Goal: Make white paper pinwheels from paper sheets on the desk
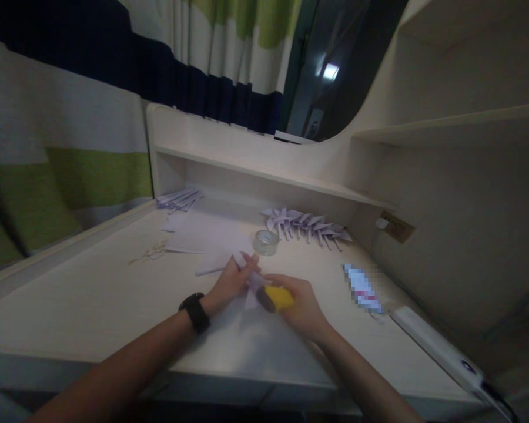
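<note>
My left hand, with a black watch on the wrist, is closed on a small folded piece of white paper held just above the desk. My right hand is wrapped round a yellow-handled tool, perhaps a cutter, whose dark end touches the paper. Both hands meet over the middle of the pale desk. Flat white paper sheets lie just behind them.
A roll of clear tape stands behind the hands. A row of folded paper pieces lies at the back right, another small pile at the back left. A blurred-out card and a white power strip lie right.
</note>
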Tool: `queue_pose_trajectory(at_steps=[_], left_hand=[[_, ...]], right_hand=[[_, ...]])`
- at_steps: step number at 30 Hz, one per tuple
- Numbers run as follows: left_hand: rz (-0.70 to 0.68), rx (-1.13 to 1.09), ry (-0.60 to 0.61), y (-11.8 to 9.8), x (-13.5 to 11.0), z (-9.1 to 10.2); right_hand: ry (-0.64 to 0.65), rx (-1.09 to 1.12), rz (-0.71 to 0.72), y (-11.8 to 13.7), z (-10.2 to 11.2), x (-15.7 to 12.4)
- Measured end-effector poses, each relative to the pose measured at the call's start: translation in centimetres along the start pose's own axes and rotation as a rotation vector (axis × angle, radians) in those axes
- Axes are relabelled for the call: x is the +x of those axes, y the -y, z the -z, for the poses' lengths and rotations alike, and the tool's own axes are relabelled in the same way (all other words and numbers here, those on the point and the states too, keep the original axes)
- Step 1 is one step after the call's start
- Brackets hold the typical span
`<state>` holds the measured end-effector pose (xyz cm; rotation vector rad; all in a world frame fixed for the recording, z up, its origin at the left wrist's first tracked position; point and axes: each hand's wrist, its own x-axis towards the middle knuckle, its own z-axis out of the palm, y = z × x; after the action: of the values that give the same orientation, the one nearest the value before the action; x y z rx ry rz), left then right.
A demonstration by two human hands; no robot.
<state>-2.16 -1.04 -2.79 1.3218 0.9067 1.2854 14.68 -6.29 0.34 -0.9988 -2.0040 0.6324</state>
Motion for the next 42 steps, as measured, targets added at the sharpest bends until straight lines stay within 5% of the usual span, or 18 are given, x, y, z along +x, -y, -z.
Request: queue_pose_trajectory(at_steps=[11,27,42], left_hand=[[-0.139,0.138,-0.073,2.6,1.1,0.4],[0.148,-0.181,0.255,1.1,-0.1,0.5],[0.186,-0.397,0.442,-0.3,-0.7,1.0]], right_hand=[[-0.068,-0.181,-0.119,-0.1,-0.3,0.8],[-0.096,0.002,-0.306,-0.4,0.2,1.2],[-0.172,0.192,-0.308,-1.6,3.6,2.1]])
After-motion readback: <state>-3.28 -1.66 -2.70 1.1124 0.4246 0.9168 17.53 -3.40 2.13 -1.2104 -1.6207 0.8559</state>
